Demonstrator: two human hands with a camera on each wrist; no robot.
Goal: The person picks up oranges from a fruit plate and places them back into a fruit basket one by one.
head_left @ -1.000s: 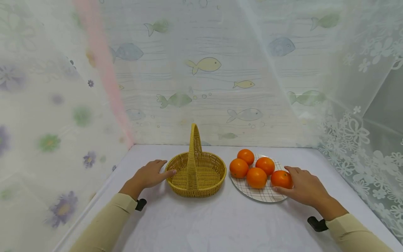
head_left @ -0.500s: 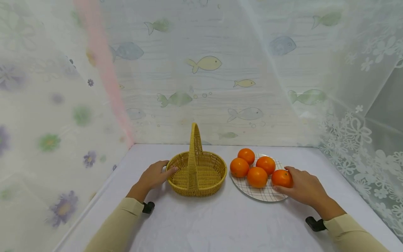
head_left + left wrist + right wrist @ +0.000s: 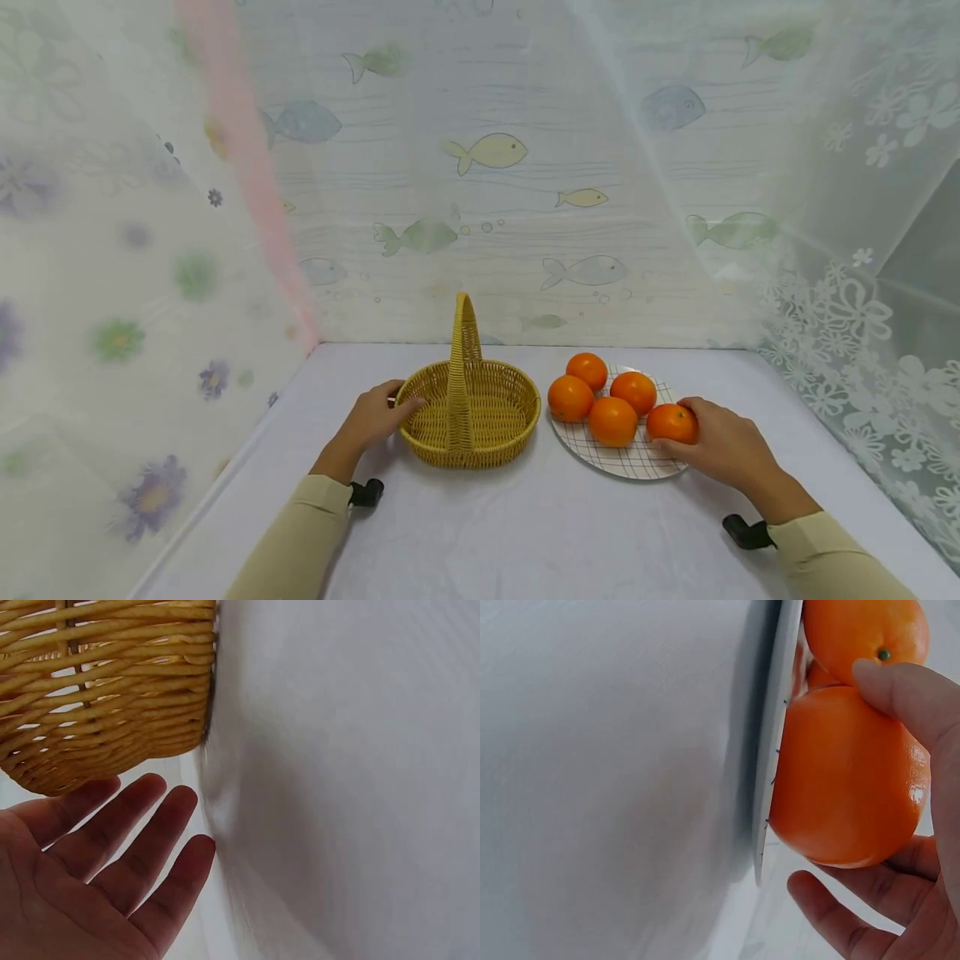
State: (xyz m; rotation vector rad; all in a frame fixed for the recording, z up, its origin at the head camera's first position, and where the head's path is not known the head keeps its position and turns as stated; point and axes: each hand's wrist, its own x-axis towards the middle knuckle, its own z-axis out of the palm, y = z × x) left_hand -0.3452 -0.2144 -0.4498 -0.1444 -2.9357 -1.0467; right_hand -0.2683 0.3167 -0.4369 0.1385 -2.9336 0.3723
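A yellow wicker basket (image 3: 495,412) with a tall arched handle stands left of several oranges (image 3: 613,422) on a round plate with a grid pattern (image 3: 630,465). My left hand (image 3: 375,417) is at the basket's left side, thumb over the rim and fingers outside. In the left wrist view, those fingers (image 3: 154,844) stretch along the woven wall, the index fingertip partly behind it. On the plate's right side my right hand (image 3: 723,442) holds the rightmost orange (image 3: 672,424). The right wrist view shows the thumb on one side of this orange (image 3: 847,780) and fingers on the other.
A white cloth (image 3: 480,533) covers the table. Behind it hangs a curtain with fish drawings (image 3: 495,208), with a flowered sheet (image 3: 150,358) at left and lace-like netting (image 3: 847,333) at right. Dark devices sit on both wrists.
My left hand has shifted right and closer against the basket, and its forearm has swung right. The right hand stays at the rightmost orange with slight wrist movement. Basket and plate look unmoved.
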